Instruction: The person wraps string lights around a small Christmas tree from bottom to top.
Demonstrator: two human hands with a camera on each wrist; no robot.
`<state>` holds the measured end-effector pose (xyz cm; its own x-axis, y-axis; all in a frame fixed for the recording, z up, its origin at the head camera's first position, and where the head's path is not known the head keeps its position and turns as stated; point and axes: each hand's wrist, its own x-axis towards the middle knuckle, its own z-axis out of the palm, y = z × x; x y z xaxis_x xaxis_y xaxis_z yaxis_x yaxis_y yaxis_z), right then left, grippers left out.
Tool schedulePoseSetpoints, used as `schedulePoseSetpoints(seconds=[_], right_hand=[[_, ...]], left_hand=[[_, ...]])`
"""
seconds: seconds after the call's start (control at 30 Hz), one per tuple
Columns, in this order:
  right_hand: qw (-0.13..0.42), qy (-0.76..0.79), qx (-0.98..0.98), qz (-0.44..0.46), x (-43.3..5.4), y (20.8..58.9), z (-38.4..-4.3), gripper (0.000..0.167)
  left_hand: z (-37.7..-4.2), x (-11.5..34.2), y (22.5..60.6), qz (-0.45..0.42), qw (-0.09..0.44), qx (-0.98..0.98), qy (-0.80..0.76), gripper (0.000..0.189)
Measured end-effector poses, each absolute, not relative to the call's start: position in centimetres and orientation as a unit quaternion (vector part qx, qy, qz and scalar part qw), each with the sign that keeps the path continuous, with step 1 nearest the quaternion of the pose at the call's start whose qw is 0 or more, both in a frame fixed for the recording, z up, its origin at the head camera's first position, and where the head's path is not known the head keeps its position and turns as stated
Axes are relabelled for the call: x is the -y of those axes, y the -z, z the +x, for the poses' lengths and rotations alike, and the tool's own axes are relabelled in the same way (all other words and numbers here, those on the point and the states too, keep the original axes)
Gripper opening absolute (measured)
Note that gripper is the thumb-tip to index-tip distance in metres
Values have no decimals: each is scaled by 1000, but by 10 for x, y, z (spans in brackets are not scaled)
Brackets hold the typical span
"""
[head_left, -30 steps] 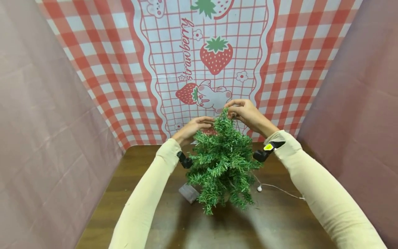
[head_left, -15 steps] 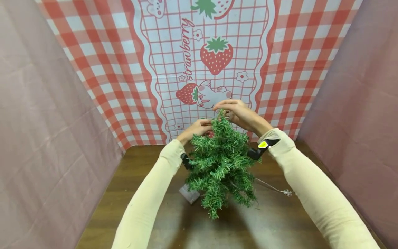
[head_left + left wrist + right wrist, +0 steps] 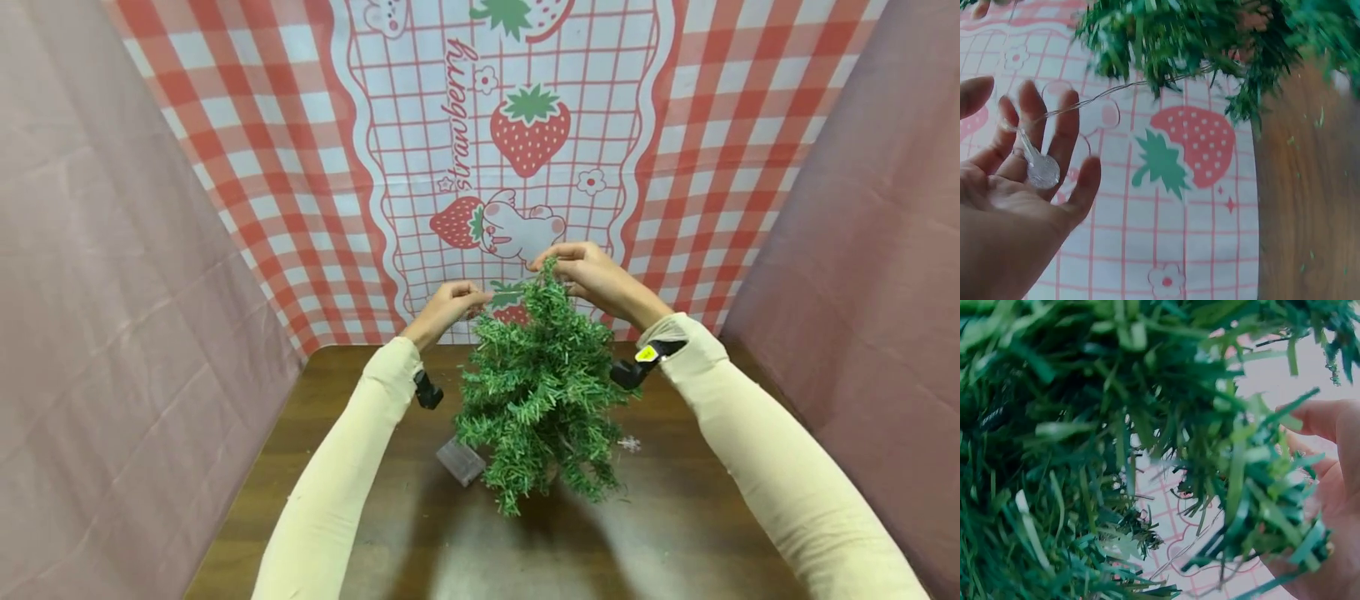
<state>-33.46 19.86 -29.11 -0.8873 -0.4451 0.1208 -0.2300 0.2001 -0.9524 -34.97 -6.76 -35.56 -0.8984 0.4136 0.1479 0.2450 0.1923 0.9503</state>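
A small green artificial Christmas tree (image 3: 543, 392) stands on the wooden table. Left of its top, my left hand (image 3: 447, 310) pinches a thin string-light wire (image 3: 1104, 95). A clear round bulb (image 3: 1043, 172) hangs from that wire in front of the fingers in the left wrist view, and the wire runs on behind the branches. My right hand (image 3: 596, 279) is at the tree's tip, its fingers bent around the back of it. Branches cover much of the right hand (image 3: 1335, 506) in the right wrist view; I cannot tell whether it grips the wire.
A translucent box (image 3: 460, 461) lies on the table (image 3: 360, 500) at the tree's lower left. Right of the tree is a clear snowflake-shaped piece (image 3: 630, 444). Behind stands a strawberry-print cloth (image 3: 530, 129), with pink cloth walls (image 3: 112, 292) at both sides.
My left hand has drawn away to the left with the wire. My right hand passed over the tree's tip and came back right. The snowflake piece has slid toward the tree.
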Motion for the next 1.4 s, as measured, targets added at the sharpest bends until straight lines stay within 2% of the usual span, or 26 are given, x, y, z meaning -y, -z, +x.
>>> schedulePoseSetpoints(seconds=[0.23,0.37,0.43,0.5,0.6,0.7,0.9,1.03,1.13,1.27,1.4], right_hand=[[76,572,-786,-223,-198,293,-333,28],[64,558,-798,-216,-199,294,-333,27],[54,551,-806,-209,-201,295,-333,29],[45,548,-811,-199,-205,297,-332,35],[50,550,-813,-187,-210,299,-330,44],[57,548,-814,-185,-212,302,-329,52],[80,538,-818,-185,-210,306,-328,52],[79,518,-834,-174,-211,308,-330,53],[81,500,-849,-152,-211,309,-332,58],[92,494,-855,-126,-210,313,-334,52],[93,466,-870,-129,-212,317,-333,56]], left_hand=[[-345,98,355,209,92,-800,-555,23],[-341,110,353,230,133,-858,-440,31],[-339,116,355,247,159,-875,-385,41],[-335,122,359,258,164,-884,-354,48],[-330,135,367,256,141,-886,-360,51],[-326,146,373,257,88,-881,-387,49],[-316,150,371,254,-19,-871,-421,48],[-310,148,365,254,-70,-869,-419,47],[-305,148,361,242,-88,-879,-401,46],[-299,149,358,230,-98,-900,-358,46],[-291,152,358,224,-98,-914,-323,46]])
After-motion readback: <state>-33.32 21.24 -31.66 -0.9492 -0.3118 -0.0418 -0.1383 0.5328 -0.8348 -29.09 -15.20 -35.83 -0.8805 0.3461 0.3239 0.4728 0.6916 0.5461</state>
